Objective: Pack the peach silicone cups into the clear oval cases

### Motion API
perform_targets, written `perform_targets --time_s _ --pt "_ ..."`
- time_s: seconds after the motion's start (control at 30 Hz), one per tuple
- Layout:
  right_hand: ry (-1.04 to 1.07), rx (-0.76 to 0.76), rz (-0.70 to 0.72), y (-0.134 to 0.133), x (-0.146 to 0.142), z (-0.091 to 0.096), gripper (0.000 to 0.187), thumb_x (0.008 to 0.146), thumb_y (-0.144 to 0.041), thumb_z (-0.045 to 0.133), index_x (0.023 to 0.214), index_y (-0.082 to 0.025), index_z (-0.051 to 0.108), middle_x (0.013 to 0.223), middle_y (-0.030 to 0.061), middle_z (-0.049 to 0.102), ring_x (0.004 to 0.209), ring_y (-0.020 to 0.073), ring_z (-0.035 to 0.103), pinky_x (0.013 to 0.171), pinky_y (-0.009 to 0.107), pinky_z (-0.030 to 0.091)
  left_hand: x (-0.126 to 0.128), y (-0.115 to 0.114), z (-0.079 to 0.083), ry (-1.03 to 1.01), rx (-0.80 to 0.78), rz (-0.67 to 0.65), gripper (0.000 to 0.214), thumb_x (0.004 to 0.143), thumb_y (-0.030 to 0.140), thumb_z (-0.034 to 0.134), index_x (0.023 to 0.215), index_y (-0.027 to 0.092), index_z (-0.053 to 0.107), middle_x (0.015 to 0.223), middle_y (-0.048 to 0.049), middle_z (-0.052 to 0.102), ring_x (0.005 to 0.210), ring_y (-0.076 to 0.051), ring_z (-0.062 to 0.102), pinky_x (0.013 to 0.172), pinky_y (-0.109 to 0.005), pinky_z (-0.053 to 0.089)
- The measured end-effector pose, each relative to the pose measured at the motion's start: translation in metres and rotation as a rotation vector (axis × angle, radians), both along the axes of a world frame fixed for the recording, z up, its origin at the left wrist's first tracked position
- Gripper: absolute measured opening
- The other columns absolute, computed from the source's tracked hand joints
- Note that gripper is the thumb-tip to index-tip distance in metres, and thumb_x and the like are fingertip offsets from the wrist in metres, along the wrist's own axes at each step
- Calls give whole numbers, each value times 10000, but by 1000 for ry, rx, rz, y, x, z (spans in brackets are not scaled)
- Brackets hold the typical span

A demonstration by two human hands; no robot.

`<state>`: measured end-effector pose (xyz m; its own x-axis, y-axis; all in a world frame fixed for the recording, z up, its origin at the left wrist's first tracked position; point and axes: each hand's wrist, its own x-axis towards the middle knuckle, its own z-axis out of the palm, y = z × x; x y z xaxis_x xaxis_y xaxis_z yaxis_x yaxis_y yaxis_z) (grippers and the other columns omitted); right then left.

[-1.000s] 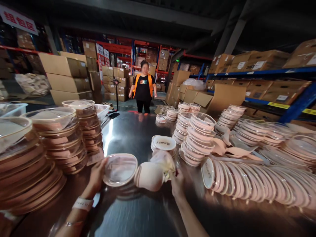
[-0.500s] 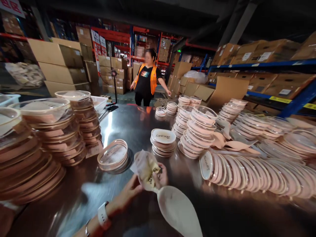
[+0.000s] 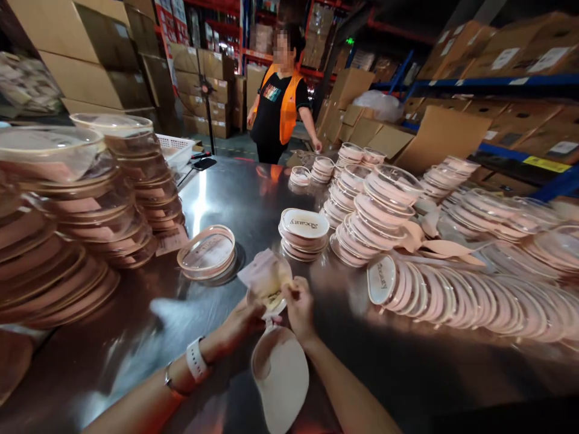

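Note:
Both of my hands meet at the table's near middle, closed on a pale pink bra [image 3: 266,282] in a thin clear wrapper. My left hand [image 3: 242,319] grips its lower left side and my right hand [image 3: 298,304] pinches its right edge. One cup [image 3: 280,377] of the bra hangs down toward me. A single clear-lidded round case [image 3: 207,252] lies on the steel table [image 3: 235,205] just left of my hands. A short stack of closed cases with a printed lid [image 3: 303,232] stands just beyond them.
Tall stacks of pink cases [image 3: 90,205] crowd the left side. Rows and stacks of lids and cases [image 3: 452,295] cover the right. A person in an orange vest [image 3: 283,96] stands at the table's far end. Cardboard boxes [image 3: 81,66] and blue racking [image 3: 520,84] surround us.
The clear case went from my left hand onto the table. Both hands came together on the wrapped bra and lifted it; the view dropped and moved closer. The far person reached toward the table.

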<state>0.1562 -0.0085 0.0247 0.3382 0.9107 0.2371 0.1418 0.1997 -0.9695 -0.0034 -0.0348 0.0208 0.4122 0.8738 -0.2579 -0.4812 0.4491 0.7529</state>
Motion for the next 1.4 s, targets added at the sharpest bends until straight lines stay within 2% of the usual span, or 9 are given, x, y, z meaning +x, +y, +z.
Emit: perform_targets --time_s 0.17,0.4,0.67,0.8,0.93,1.07,1.2,1.27,1.4 --pt "255 -3 -209 14 22 3 467 822 -610 631 1019 -223 459 731 -37 597 483 124 542 381 207 366 -3 -1 7 -78 -87 -26 431 783 505 760 999 181 573 835 -47 731 808 -242 733 773 -343 536" --pt "359 78 -206 14 22 10 788 771 -471 739 1378 -226 300 830 -4 673 513 141 622 471 243 499 -9 4 -1 -204 -91 -136 856 788 835 499 1225 105 592 896 -148 770 889 -291 736 807 -380 541" --pt "300 158 -211 -1 17 7 480 842 -532 674 1146 -185 539 674 -9 680 515 173 671 477 271 541 -12 4 3 -256 -71 -145 1002 745 892 457 1350 97 541 967 -161 777 969 -327 726 912 -443 522" --pt "140 232 -186 -11 15 -3 413 919 -492 614 1164 -160 597 753 47 720 547 184 682 512 302 570 -13 5 1 -288 -65 -139 952 757 885 450 1277 105 614 934 -147 783 913 -305 734 891 -421 524" --pt "-290 391 -59 -19 20 -10 396 957 -385 546 1275 -162 627 1129 153 724 935 269 727 786 404 605 -12 6 -1 -313 -52 -153 939 757 868 487 1261 89 631 938 -165 781 899 -296 725 829 -387 528" --pt "-734 473 230 -19 20 -5 435 974 -292 428 1357 -179 602 1117 111 740 1253 314 581 1142 566 338 -10 6 1 -315 -85 -98 786 749 769 639 1190 120 679 974 -145 775 889 -281 723 789 -367 543" --pt "-835 408 408 -17 12 2 418 979 -172 372 1287 -233 647 1016 28 763 1227 255 583 1212 557 111 -6 4 5 -286 -109 29 304 725 326 846 963 176 732 917 -42 777 824 -191 721 789 -280 553" --pt "-876 424 393 -15 11 2 425 973 -134 383 1290 -245 643 1112 36 741 1248 250 559 1207 547 114 -5 4 6 -284 -113 54 237 721 236 832 922 176 721 868 -26 774 772 -172 721 766 -263 560" --pt "-975 637 278 -6 23 0 480 923 -47 447 1291 -284 643 1364 83 579 1376 275 418 1131 511 316 -11 9 10 -243 -168 60 311 767 241 758 1053 144 681 874 -74 784 747 -213 741 728 -310 589"
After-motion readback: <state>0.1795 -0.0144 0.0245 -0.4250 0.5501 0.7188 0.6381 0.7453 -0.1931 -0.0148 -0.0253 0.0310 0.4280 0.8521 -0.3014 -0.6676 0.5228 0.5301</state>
